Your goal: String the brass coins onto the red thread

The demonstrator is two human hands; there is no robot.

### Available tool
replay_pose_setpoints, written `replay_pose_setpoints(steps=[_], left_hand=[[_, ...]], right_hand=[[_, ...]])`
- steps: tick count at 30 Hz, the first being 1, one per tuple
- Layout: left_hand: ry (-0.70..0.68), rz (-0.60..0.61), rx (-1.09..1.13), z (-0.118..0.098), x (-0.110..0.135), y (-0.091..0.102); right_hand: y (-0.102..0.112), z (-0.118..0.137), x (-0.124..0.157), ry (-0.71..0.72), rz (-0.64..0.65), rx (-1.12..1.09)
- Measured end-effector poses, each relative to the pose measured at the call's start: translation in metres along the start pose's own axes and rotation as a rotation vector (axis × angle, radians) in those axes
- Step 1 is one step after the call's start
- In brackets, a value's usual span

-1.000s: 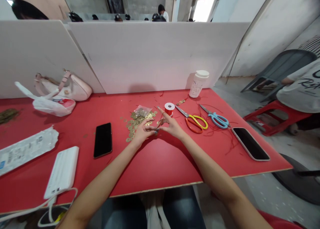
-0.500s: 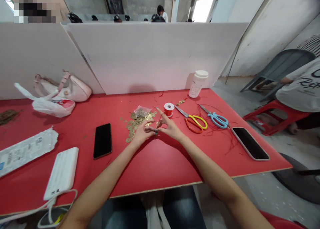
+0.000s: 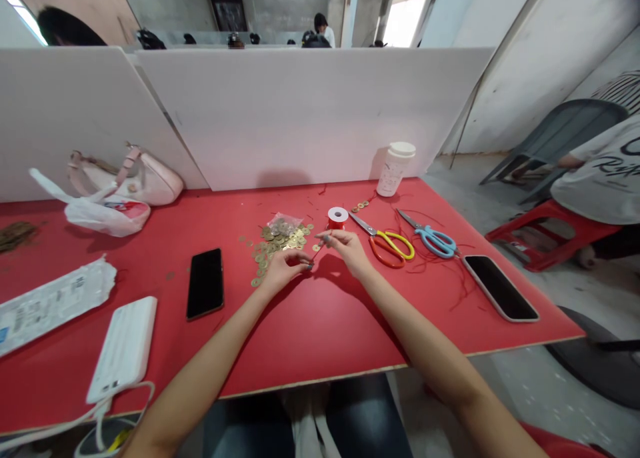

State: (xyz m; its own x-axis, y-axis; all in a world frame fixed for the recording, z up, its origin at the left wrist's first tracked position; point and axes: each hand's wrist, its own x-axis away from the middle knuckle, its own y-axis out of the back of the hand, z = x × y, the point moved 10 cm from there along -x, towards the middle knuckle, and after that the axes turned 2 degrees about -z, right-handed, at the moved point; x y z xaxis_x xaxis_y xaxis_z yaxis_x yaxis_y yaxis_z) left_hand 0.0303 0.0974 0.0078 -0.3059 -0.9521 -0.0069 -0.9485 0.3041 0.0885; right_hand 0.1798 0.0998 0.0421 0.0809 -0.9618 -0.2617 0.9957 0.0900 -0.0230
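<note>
My left hand [image 3: 287,268] is closed in a pinch, and my right hand [image 3: 346,248] pinches a little higher to the right. Between their fingertips runs a short length of thin red cord [image 3: 317,251]. Right behind my left hand lies a heap of brass-coloured coins with holes [image 3: 273,245], with a clear plastic bag [image 3: 285,222] on its far side. Beyond my right hand stands a white-ended spool of red cord [image 3: 338,215], partly hidden by the fingers. Whether a coin hangs on the cord is too small to tell.
On the right lie yellow-and-red scissors [image 3: 395,246], blue scissors [image 3: 436,241], loose red cord and a phone [image 3: 501,288]. A lidded cup [image 3: 395,171] stands behind. Leftward are another phone [image 3: 205,285], a white power bank [image 3: 123,348] and a pink handbag [image 3: 155,178].
My hands were close together with fingers meeting. Now they are a little apart, the right fingertips turned toward the left hand, with cord stretched between them.
</note>
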Motion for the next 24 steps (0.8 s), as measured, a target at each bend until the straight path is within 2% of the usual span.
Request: replay_pose_setpoints(steps=[4, 8, 12, 16, 19, 21, 24], left_hand=[[-0.036, -0.006, -0.032, -0.005, 0.0, 0.003], [-0.032, 0.018, -0.069, -0.006, -0.001, 0.003], [-0.08, 0.071, -0.135, -0.008, -0.001, -0.003], [-0.079, 0.105, -0.141, -0.003, -0.001, -0.007], [-0.099, 0.072, -0.165, -0.002, -0.002, -0.002], [-0.102, 0.062, -0.142, -0.002, -0.003, 0.0], [-0.055, 0.042, -0.052, 0.002, -0.004, 0.002]], right_hand=[[0.016, -0.014, -0.004, -0.076, -0.106, -0.149], [0.022, -0.019, -0.005, -0.076, -0.16, -0.162], [0.021, -0.015, -0.005, -0.025, -0.165, -0.146], [0.018, -0.025, -0.006, -0.081, -0.138, -0.191], [0.022, -0.035, -0.006, -0.11, -0.151, -0.085], [0.024, -0.038, -0.007, -0.084, -0.141, 0.072], [0.01, -0.032, -0.007, 0.058, 0.012, 0.412]])
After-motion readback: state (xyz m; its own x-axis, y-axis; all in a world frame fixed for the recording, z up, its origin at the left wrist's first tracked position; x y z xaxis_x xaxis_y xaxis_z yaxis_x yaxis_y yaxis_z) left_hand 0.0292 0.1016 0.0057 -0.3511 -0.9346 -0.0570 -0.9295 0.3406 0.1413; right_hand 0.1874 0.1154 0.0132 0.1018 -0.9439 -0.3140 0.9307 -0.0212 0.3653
